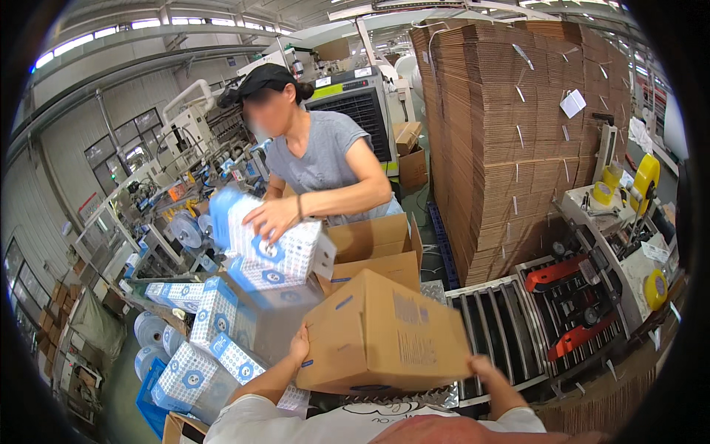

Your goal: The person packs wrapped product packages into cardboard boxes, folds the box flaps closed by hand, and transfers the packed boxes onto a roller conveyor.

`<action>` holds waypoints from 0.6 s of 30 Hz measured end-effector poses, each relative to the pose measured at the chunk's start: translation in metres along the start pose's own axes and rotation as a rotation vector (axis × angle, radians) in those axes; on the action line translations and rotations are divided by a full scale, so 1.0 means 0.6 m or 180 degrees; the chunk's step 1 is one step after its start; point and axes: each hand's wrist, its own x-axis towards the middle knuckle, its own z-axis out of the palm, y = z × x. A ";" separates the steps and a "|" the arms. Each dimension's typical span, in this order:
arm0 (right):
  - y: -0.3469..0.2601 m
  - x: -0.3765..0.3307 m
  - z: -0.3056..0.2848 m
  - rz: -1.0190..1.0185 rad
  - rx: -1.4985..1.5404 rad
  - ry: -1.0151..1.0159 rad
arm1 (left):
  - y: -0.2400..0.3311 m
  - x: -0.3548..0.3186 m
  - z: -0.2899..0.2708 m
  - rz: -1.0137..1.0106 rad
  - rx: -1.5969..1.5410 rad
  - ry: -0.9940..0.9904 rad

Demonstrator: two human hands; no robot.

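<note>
A brown cardboard box (414, 333) stands in front of me, tilted, with dark printed marks on its sides. My left hand (299, 346) grips its left side, with fingers against the cardboard. At the lower right corner my right hand (487, 367) holds the other end; its fingertips are partly hidden by the box. Just beyond it stands an open carton (384, 268) with raised flaps. Across from me, a co-worker's hand (272, 219) rests on a blue-and-white patterned package (244, 229), blurred by motion, above another such package (270, 281).
Several blue-and-white packages (194, 376) are piled at my left near a blue crate (150, 399). To the right runs a roller conveyor (484, 329) with a red-armed taping machine (566, 272) and yellow tape rolls (654, 288). A tall stack of flattened cartons (510, 140) stands behind.
</note>
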 end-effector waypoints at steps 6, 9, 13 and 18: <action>-0.571 -0.323 -0.201 -0.1026 0.1944 -0.0978 | 0.112 -0.123 0.071 -0.0744 -0.3959 -0.1740; -0.640 -0.337 -0.134 -0.0534 0.1136 -0.2006 | 0.061 -0.088 0.080 -0.0909 -0.5164 -0.2230; -0.519 -0.297 0.164 0.0527 -0.0692 -0.2868 | 0.259 -0.125 0.031 -0.0868 -0.2815 -0.2041; -0.532 -0.316 0.122 -0.1258 -0.2001 -0.2820 | 0.256 -0.153 0.122 0.0271 -0.0791 -0.0902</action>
